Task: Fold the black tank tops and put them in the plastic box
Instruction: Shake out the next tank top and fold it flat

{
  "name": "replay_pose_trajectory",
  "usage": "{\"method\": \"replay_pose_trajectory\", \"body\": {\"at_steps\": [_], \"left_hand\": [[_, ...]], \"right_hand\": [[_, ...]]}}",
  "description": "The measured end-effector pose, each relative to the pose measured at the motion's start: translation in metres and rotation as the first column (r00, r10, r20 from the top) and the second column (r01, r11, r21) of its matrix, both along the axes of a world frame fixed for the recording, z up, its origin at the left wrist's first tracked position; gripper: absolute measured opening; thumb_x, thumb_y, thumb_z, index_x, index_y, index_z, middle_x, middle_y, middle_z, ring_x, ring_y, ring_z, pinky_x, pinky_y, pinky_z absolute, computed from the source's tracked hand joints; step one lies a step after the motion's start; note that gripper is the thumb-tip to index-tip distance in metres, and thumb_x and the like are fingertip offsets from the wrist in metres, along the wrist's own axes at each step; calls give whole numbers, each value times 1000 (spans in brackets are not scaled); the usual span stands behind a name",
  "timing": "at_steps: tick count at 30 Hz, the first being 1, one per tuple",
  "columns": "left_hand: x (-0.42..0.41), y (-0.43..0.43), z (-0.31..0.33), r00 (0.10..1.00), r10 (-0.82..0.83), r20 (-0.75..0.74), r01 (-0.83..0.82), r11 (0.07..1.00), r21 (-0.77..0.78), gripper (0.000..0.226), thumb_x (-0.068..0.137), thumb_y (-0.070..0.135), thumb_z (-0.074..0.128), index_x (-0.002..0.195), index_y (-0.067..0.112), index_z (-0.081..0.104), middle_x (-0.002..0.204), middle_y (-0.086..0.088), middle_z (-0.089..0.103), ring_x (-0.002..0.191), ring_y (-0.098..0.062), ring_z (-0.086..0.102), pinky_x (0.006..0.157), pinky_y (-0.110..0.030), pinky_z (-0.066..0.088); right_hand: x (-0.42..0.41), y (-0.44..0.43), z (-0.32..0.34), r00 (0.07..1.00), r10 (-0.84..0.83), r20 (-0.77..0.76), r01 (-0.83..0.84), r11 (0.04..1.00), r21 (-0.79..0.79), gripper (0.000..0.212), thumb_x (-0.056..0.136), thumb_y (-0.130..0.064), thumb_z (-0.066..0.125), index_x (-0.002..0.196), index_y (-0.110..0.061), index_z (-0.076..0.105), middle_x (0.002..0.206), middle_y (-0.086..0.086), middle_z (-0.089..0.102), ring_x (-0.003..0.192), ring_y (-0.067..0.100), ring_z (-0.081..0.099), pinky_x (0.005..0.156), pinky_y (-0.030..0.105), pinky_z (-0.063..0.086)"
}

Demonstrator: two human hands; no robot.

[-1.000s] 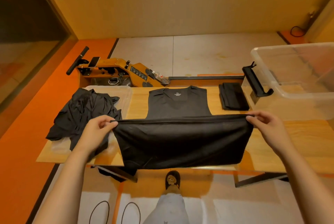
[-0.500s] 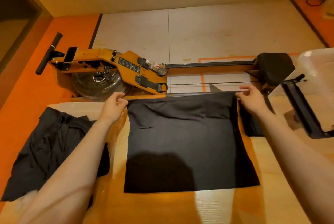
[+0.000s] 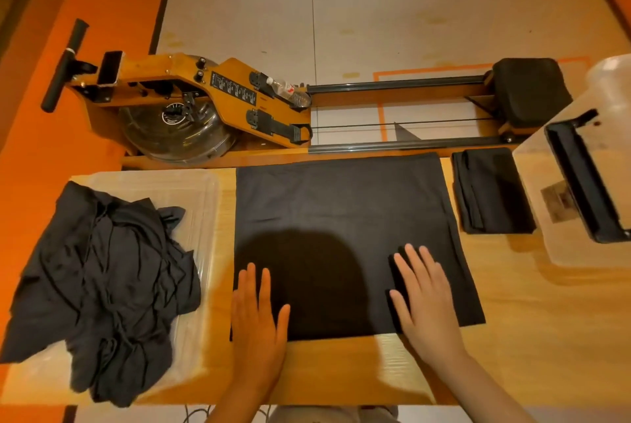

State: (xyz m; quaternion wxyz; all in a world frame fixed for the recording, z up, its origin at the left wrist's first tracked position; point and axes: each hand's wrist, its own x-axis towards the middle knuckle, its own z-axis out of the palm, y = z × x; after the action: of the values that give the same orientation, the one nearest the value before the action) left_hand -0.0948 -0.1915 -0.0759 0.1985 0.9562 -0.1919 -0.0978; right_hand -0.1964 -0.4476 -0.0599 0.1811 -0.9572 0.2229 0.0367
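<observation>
Black tank top (image 3: 341, 217), folded in half, lies flat mid-tabletop (image 3: 529, 337). The left hand (image 3: 256, 316) and right hand (image 3: 423, 296) press on its near edge, each grip wide, fingers straight, holding nothing. A folded stack (image 3: 491, 190) lies just right, beside the plastic box (image 3: 614, 81); a crumpled pile (image 3: 102, 286) sits left.

Nothing legible: the black panel (image 3: 233, 90) on the rowing machine (image 3: 191, 81) carries print too small to read, the round dial (image 3: 173, 114) below it is blurred, the sticker (image 3: 558, 201) on the plastic box (image 3: 534, 173) just a smudge.
</observation>
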Motion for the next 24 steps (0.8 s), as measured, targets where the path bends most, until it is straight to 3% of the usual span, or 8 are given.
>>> {"method": "replay_pose_trajectory", "body": {"at_steps": [4, 8, 13, 18, 21, 23, 24], "left_hand": [[-15, 17, -9, 997, -75, 5, 74, 993, 96, 64, 99, 55, 12, 155, 26, -3, 163, -2, -4, 149, -18, -6, 119, -32, -5], [-28, 26, -17, 997, -61, -50, 65, 994, 90, 64, 99, 57, 13, 155, 28, -1, 160, -6, 13, 149, -13, -5, 119, -28, -5], [-40, 37, -20, 994, -97, -59, 104, 986, 128, 65, 99, 59, 15, 154, 23, 13, 159, -8, 16, 149, -18, -1, 119, -34, 0], [-63, 53, -20, 984, -171, -44, 175, 974, 143, 91, 85, 79, 31, 153, 19, 19, 160, -9, 15, 149, -22, 3, 118, -39, 3], [-72, 67, -20, 974, -222, -54, 228, 958, 175, 103, 78, 86, 36, 155, 23, 8, 160, -10, 13, 149, -19, -4, 116, -38, 3], [-79, 75, -19, 962, -265, -61, 271, 942, 197, 106, 77, 78, 50, 155, 26, 1, 160, -9, 9, 149, -19, -7, 117, -34, -3], [-84, 78, -20, 958, -283, -55, 288, 935, 205, 105, 78, 63, 65, 155, 26, 2, 160, -8, 7, 149, -20, -6, 117, -32, -5]], "right_hand": [[-26, 12, -11, 992, 94, -89, -99, 994, -52, 56, 99, -46, 20, 148, -20, 30, 156, 2, 27, 147, 20, 9, 118, 36, 2], [-49, 1, -21, 987, 22, -160, -35, 997, -73, 60, 100, -51, 6, 151, -21, 18, 158, 3, 23, 149, 19, 2, 119, 36, -2], [-74, -4, -25, 980, 57, -189, -70, 995, -64, 70, 96, -62, 16, 153, -20, 15, 160, 3, 17, 149, 20, 1, 119, 36, -1], [-103, 4, -22, 965, 113, -238, -132, 989, -68, 94, 84, -81, 28, 153, -18, 18, 160, 6, 16, 149, 23, 2, 119, 38, -1], [-122, 12, -21, 959, 126, -253, -142, 989, -45, 98, 80, -85, 25, 152, -19, 19, 158, 7, 22, 148, 24, 6, 117, 39, 2], [-134, 15, -21, 961, 138, -241, -153, 987, -45, 98, 79, -86, 24, 152, -20, 19, 158, 6, 21, 147, 25, 9, 116, 39, 3], [-141, 15, -22, 960, 151, -237, -167, 985, -49, 98, 79, -84, 27, 152, -20, 17, 159, 6, 18, 147, 25, 10, 117, 38, 2]]}}
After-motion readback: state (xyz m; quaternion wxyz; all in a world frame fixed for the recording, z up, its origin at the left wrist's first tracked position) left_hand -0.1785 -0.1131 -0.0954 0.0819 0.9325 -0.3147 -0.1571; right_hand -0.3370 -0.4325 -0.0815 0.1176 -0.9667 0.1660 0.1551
